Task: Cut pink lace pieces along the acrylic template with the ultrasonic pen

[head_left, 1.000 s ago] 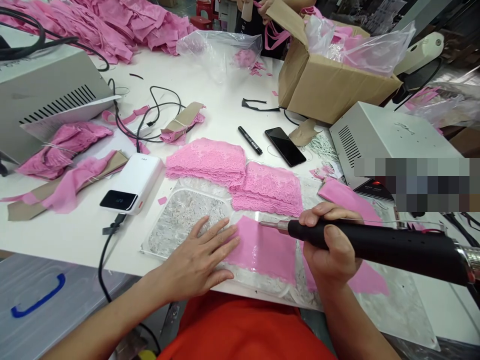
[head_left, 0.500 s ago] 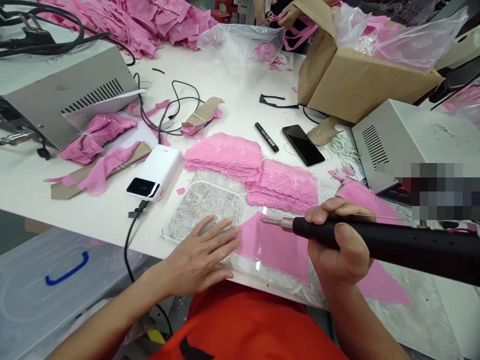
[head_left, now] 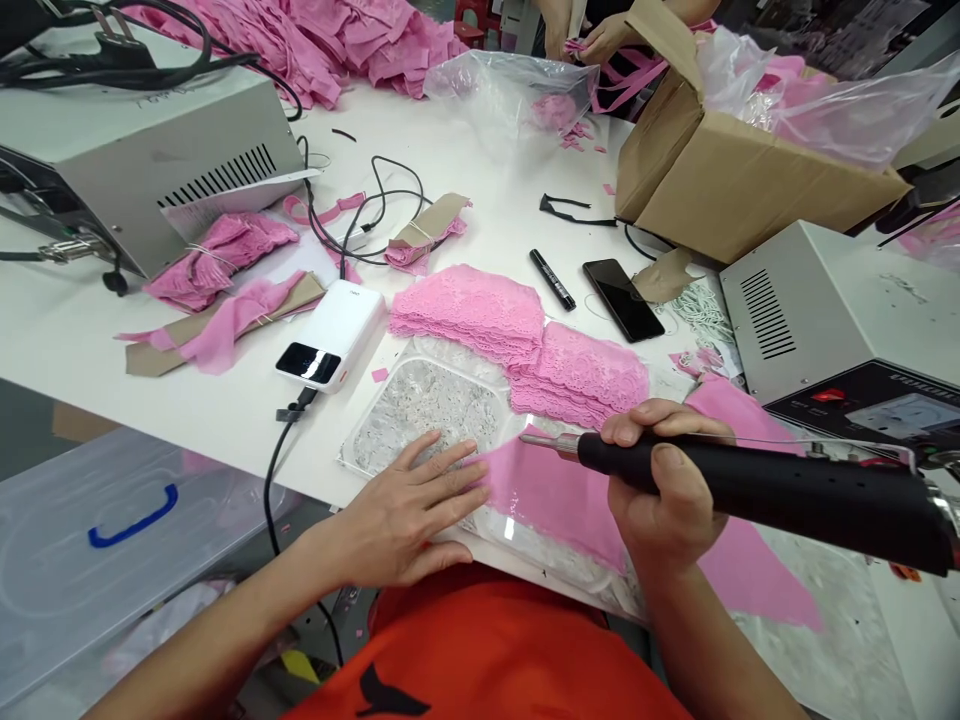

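My left hand [head_left: 412,515] lies flat with fingers spread on a speckled plate [head_left: 427,400], its fingertips at the left edge of a flat pink fabric piece [head_left: 551,500]. My right hand [head_left: 667,490] is wrapped round a thick black handheld tool [head_left: 780,495]. The tool's metal tip points left, at the upper edge of the pink piece; whether it touches cannot be told. Behind the plate lie two stacks of pink lace pieces, a left one [head_left: 469,310] and a right one [head_left: 581,370]. More pink fabric [head_left: 765,580] lies beneath and right of the tool.
A white power bank [head_left: 334,335] with cables stands left of the plate. Beyond are a black marker [head_left: 552,280], a phone [head_left: 624,300] and a cardboard box [head_left: 750,190]. Grey machine boxes flank the table [head_left: 315,450]. Another person's hands [head_left: 600,40] hold pink material at the back.
The camera view has turned slightly, so the table items appear further right and more of the right machine's front panel shows. Both hands keep nearly the same pose, with the tool still held.
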A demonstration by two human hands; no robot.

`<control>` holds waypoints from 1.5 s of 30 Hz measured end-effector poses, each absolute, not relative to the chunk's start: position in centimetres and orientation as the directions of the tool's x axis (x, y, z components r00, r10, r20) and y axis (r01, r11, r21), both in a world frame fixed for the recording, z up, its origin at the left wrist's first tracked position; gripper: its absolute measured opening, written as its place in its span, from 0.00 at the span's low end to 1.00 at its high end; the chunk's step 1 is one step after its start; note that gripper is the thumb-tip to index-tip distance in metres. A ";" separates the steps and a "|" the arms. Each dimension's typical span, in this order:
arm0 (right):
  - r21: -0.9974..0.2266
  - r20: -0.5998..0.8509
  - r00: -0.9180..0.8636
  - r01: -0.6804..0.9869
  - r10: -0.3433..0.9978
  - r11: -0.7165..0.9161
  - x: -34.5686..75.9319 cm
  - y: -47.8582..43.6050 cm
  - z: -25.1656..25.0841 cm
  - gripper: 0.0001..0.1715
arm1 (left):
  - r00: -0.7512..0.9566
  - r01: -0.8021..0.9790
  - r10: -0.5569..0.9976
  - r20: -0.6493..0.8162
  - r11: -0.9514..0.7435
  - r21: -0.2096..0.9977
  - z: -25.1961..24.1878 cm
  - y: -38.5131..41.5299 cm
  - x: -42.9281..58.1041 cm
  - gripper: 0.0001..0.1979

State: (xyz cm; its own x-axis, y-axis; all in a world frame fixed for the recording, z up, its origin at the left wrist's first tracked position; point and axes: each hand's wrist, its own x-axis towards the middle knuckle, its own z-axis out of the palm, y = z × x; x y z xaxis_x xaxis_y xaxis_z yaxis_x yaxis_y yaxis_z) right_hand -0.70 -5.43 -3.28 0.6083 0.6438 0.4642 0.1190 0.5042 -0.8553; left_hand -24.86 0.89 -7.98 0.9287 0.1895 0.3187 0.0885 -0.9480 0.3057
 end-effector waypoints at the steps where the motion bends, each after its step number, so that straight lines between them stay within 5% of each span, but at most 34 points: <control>1: -0.857 0.466 0.605 0.126 0.646 0.500 -0.7 -5.4 -3.3 0.04 | 0.927 0.087 0.190 0.324 -0.948 0.306 -8.0 0.9 -24.8 0.25; 45: -0.869 0.406 0.498 -0.049 0.766 0.492 -3.3 -5.8 -3.1 0.05 | 0.874 0.077 0.231 0.427 -0.934 0.349 -7.7 0.1 -26.4 0.19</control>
